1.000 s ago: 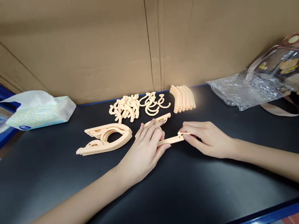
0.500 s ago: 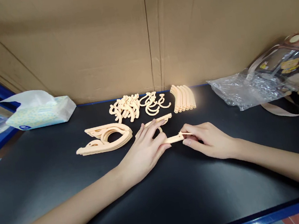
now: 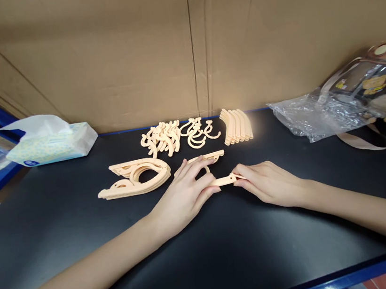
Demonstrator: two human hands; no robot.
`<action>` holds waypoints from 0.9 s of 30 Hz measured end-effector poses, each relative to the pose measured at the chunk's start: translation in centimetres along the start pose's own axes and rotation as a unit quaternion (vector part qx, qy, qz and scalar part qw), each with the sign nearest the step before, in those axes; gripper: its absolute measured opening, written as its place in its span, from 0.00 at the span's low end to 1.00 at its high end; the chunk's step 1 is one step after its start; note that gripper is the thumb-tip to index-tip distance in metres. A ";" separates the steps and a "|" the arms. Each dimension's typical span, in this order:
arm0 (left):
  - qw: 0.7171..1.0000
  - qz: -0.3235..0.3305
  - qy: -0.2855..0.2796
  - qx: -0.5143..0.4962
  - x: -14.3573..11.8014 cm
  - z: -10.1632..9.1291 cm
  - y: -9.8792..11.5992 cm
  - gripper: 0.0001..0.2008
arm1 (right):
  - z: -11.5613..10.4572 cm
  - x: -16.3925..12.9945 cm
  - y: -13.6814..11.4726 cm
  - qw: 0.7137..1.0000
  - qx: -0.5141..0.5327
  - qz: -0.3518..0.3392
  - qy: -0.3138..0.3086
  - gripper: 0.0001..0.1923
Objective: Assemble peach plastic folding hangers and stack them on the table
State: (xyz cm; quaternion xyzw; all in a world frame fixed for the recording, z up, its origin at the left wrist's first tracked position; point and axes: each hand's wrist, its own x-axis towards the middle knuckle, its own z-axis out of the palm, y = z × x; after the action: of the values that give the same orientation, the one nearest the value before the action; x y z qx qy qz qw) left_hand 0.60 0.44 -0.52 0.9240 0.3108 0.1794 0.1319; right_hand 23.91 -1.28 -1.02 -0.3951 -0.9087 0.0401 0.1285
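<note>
Head view: both of my hands meet at the frame's centre on the black table (image 3: 228, 253).
Piece: a short peach plastic bar (image 3: 224, 180) lies between my hands, just below a longer hanger arm (image 3: 212, 155).
Long axis: it runs left to right, nearly level.
Left hand (image 3: 185, 195): fingers curled, thumb and forefinger pinching the bar's left end.
Right hand (image 3: 271, 182): fingertips pressed together on its right end.
Nearer hand: neither; each holds one end.
Stock: hanger stack (image 3: 136, 178) at left, hooks (image 3: 177, 136) above.

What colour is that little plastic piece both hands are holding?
The plastic piece is pale peach, seen in the head view, between left hand and right hand.
</note>
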 end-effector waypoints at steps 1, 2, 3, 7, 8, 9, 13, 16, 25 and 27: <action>1.000 0.000 0.001 0.000 0.0 0.0 0.0 0.10 | 0.0 0.0 0.0 1.000 -0.014 -0.006 0.003 0.15; 1.000 0.000 0.002 0.001 0.0 0.0 0.0 0.10 | 0.1 0.0 0.0 1.000 -0.027 -0.012 0.004 0.16; 1.000 -0.001 0.001 0.002 -0.1 0.0 0.0 0.10 | 0.1 0.0 0.0 0.999 -0.042 -0.017 0.005 0.17; 1.000 0.001 -0.004 0.007 -0.2 0.0 0.0 0.10 | 0.1 0.0 0.0 0.992 -0.116 -0.046 0.012 0.20; 1.000 0.002 -0.004 0.007 -0.2 0.0 0.0 0.10 | 0.1 -0.1 0.0 0.989 -0.137 -0.055 0.017 0.20; 1.000 0.003 -0.004 0.007 -0.1 0.0 0.0 0.10 | 0.1 -0.1 0.1 0.985 -0.157 -0.062 0.024 0.20; 1.000 0.010 0.001 0.009 0.0 0.2 -0.2 0.10 | 0.0 -0.1 0.1 0.971 -0.216 -0.094 0.049 0.17; 1.000 0.013 0.000 0.018 0.1 0.3 -0.3 0.10 | -0.2 0.0 0.0 0.958 -0.255 -0.118 0.058 0.16; 0.999 0.026 -0.004 0.033 -0.1 0.3 -0.2 0.11 | -0.6 -0.2 0.0 0.947 -0.279 -0.141 0.080 0.15; 0.999 0.029 -0.005 0.035 -0.1 0.2 -0.1 0.12 | -0.7 -0.2 -0.1 0.952 -0.260 -0.136 0.089 0.15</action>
State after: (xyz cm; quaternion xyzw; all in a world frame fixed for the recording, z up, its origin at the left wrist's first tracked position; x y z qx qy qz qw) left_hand 0.56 0.37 -0.78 0.9374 0.2895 0.1677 0.0962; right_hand 24.16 -1.49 -0.39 -0.2899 -0.9174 -0.2510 0.1063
